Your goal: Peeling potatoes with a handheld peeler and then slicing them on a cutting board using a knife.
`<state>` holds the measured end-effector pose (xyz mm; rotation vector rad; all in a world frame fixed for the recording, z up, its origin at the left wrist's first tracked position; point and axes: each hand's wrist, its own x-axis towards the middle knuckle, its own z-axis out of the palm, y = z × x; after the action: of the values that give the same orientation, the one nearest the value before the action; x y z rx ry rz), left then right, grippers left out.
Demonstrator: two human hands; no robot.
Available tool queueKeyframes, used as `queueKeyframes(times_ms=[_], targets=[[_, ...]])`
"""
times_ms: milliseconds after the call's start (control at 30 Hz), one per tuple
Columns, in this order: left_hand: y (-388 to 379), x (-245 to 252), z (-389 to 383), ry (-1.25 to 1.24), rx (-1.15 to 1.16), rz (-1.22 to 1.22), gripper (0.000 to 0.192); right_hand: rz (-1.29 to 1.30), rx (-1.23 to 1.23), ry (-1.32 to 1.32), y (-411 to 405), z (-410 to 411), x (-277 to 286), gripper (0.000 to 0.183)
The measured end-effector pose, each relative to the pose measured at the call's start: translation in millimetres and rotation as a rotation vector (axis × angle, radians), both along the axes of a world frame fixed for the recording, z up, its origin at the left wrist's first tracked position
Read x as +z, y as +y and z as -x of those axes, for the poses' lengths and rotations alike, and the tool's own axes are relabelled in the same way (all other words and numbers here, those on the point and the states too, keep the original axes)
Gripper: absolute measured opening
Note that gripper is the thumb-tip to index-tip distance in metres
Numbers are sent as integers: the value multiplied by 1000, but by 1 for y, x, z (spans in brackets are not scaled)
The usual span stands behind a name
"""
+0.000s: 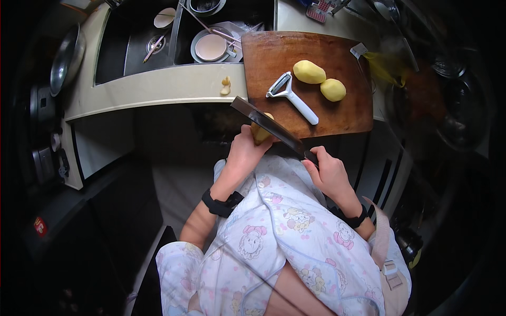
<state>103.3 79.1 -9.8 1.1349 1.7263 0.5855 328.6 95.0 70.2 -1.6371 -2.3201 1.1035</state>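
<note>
My left hand [248, 149] grips a potato [259, 134] at the near left edge of a wooden cutting board [340, 118]. My right hand [329, 172] is closed around the handle of a kitchen knife [272, 127]. The blade slants up to the left and crosses over the potato, hiding part of it; whether it touches cannot be made out. Further back on the board lie two peeled potatoes [309, 72] [333, 90], side by side. A white Y-shaped peeler [296, 100] rests to their left, its head pointing away from me.
Small pale food pieces [225, 85] lie on the counter edge left of the board. Behind is a double sink [136, 49] holding bowls, a cup [211, 47] and chopsticks. A metal pan [68, 59] stands far left. A yellow plastic bag [385, 69] sits right of the board, near a dark stove [460, 102].
</note>
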Motion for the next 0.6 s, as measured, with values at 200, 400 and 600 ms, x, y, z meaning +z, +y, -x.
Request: queueKeyframes(times_ms=[200, 400, 600], targets=[[-9, -14, 2, -89, -32, -172, 38, -7, 77, 5, -3, 5, 3, 33], [-6, -7, 3, -26, -70, -155, 26, 117, 98, -12, -2, 6, 3, 32], [-6, -9, 9, -99, -54, -7, 41, 265, 114, 49, 7, 8, 7, 31]])
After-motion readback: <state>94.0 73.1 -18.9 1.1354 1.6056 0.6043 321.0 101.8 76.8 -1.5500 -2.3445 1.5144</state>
